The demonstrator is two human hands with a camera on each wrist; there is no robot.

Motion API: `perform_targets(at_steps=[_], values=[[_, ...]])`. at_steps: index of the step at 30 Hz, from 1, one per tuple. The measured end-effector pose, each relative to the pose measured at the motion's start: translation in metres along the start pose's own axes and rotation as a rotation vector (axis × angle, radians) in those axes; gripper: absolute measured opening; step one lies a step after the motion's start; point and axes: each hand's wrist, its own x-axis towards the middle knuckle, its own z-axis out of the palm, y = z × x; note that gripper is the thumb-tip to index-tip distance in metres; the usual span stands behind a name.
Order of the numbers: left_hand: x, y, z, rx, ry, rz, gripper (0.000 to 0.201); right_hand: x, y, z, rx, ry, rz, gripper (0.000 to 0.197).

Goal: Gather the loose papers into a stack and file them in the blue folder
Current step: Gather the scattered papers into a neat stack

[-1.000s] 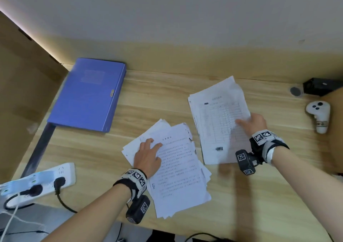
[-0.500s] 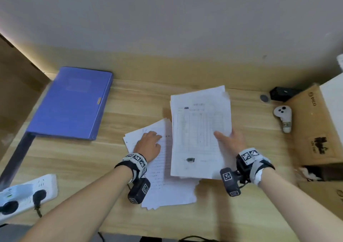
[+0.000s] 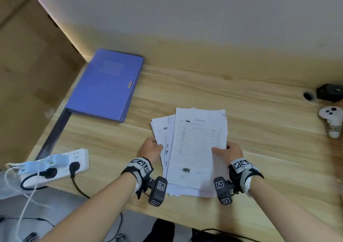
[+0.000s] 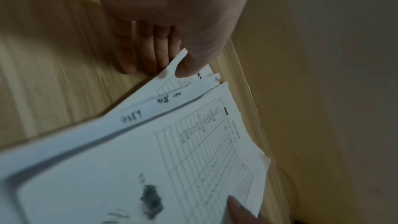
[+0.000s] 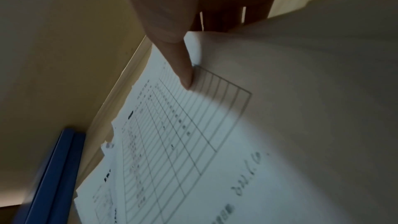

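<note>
The papers (image 3: pixel 194 149) lie gathered in 1 uneven pile on the counter (image 3: pixel 259 123), edges not yet squared. The left hand (image 3: pixel 151 148) and the right hand (image 3: pixel 231 151) each pinch a side. The blue folder (image 3: pixel 105 86) lies closed, well apart; I judge squaring and filing remain.

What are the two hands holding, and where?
The papers: left hand pinches their left edge, right hand their right edge.

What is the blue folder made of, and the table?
The blue folder looks like smooth plastic or coated board: even colour, slight sheen, a small metal-looking clasp on its edge. The table looks like pale wood, or a wood-print laminate; grain lines run along it.
</note>
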Motion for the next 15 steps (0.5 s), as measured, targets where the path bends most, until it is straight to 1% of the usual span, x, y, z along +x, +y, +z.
perform_targets(at_steps=[3, 4, 8, 11, 13, 15], values=[[0.003, 0.006, 0.003, -0.098, 0.034, -0.040, 0.016, -0.001, -0.004, 0.000, 0.061, -0.002, -0.004, 0.012], [0.003, 0.008, 0.004, -0.123, 0.041, -0.051, 0.013, -0.001, -0.005, -0.001, 0.089, 0.001, -0.013, 0.015], [0.006, 0.007, 0.005, -0.176, 0.035, -0.073, 0.017, 0.002, -0.005, -0.007, 0.140, 0.042, -0.082, 0.025], [0.025, -0.009, 0.008, -0.189, 0.005, -0.082, 0.012, 0.003, -0.009, -0.014, 0.162, 0.096, -0.141, 0.034], [0.040, -0.020, 0.009, -0.174, -0.017, -0.085, 0.007, 0.005, -0.013, -0.017, 0.159, 0.106, -0.175, 0.033], [0.041, -0.017, 0.008, -0.164, -0.058, -0.084, 0.006, 0.006, -0.018, -0.018, 0.155, 0.079, -0.201, 0.032]])
